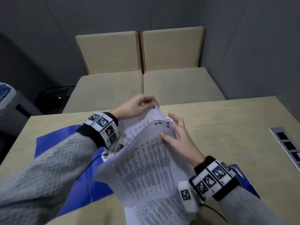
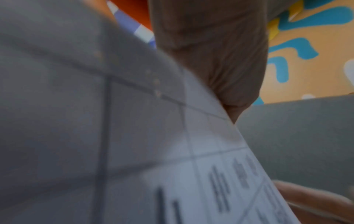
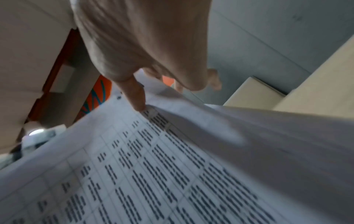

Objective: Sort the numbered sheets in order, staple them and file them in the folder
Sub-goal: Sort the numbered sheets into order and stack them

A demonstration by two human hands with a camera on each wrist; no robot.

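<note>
The left hand pinches the far top corner of one printed sheet and lifts it up off the rest, so that sheet stands peeled back from the stack; the left wrist view shows the thumb curled down onto the paper's edge, which confirms a closed pinch on that single leaf. The right hand lies just beside it with relaxed, spread fingers, its thumb pressed on the next sheet in the stack of numbered sheets, near the handwritten numbers at the far right corner; it holds nothing in a curl, only presses. The stack sits on the bench directly in front of the person, its long axis running away from the body toward the far edge, and it lies partly over the blue folder, which spreads out flat to the left beneath the left forearm. The sorting step appears to be in hand, judging by the numbered corners being fanned. What the next move turns on is that the numbered corners lie at the far end, under both hands, with the left grip already on the lifted leaf and therefore nearer to carry it aside. No stapler is clearly visible.
</note>
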